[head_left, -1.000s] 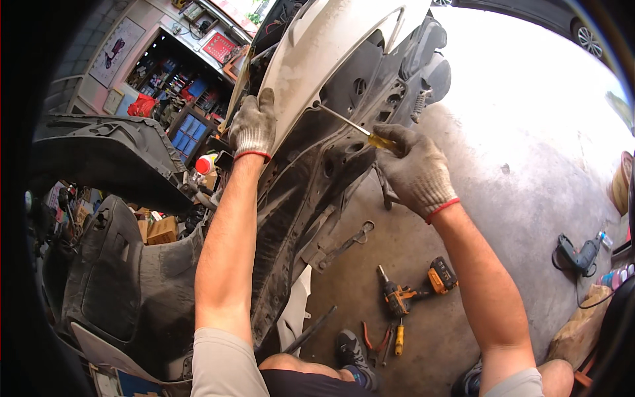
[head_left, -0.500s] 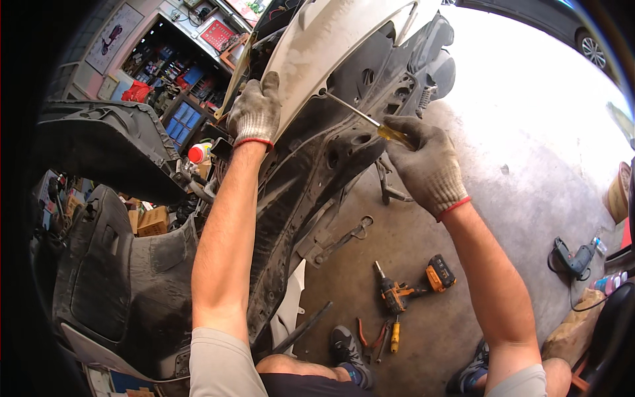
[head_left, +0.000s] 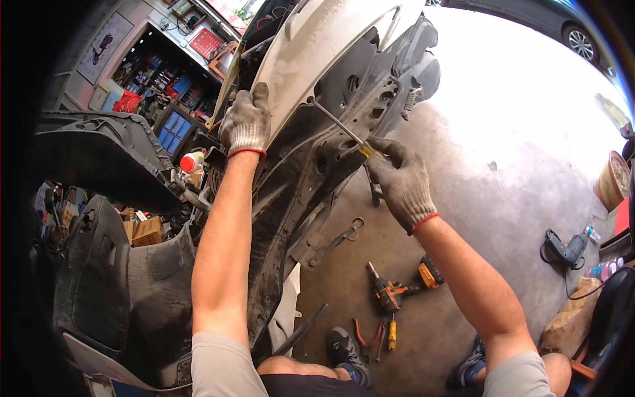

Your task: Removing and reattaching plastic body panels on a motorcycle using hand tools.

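Note:
My left hand (head_left: 246, 119), in a dirty knit glove, is closed on the left edge of the off-white scooter body panel (head_left: 291, 53). In my gloved right hand (head_left: 393, 175) is a screwdriver (head_left: 337, 122) with a yellow handle, its long shaft reaching up and left to a small round fitting (head_left: 311, 100) at the panel's lower edge. Black plastic framework (head_left: 297, 205) with holes and a coil spring (head_left: 409, 102) lies beside and below the panel.
On the concrete floor (head_left: 456, 198) lie an orange-black impact driver (head_left: 387, 291), pliers (head_left: 367, 341), a yellow-handled screwdriver (head_left: 392, 334) and a corded drill (head_left: 565, 251). Black body parts (head_left: 106, 278) and a cluttered shelf (head_left: 152, 73) fill the left; a dark car (head_left: 529, 16) stands at back right.
My right hand and the screwdriver moved slightly up half a second ago and now sit lower and further left in view, with the shaft slightly steeper. My left hand still grips the panel edge.

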A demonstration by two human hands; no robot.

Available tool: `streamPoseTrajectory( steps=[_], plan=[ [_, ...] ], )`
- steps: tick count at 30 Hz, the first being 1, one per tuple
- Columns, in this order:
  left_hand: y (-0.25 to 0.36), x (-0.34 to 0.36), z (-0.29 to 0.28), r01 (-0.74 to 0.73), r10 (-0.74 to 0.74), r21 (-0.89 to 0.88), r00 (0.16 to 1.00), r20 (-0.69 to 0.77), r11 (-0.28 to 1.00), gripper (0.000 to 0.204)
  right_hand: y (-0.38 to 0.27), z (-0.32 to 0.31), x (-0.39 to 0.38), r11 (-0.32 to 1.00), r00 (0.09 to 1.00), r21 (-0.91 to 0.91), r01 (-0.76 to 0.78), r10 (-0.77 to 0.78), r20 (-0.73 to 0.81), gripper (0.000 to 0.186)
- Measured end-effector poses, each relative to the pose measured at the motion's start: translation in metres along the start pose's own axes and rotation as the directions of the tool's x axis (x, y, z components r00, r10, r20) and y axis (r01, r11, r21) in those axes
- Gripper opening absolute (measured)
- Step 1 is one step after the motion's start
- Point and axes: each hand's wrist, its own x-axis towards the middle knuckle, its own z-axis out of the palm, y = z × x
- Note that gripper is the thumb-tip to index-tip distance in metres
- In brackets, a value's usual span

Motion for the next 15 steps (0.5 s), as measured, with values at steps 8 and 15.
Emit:
streamPoseTrajectory(
  steps=[8,15],
  plan=[
    [0.008,-0.012,-0.002,-0.027,0.039,0.091,0.99,-0.136,0.995,0.061,-0.001,-0.005,-0.01,0.993,1.0,-0.115,0.021,-0.019,0.017,0.039],
    [0.008,-0.011,-0.006,0.007,-0.004,0.07,0.999,-0.041,0.998,0.061,0.004,-0.005,-0.008,0.977,0.991,-0.167,0.132,-0.136,-0.009,0.034]
  ],
)
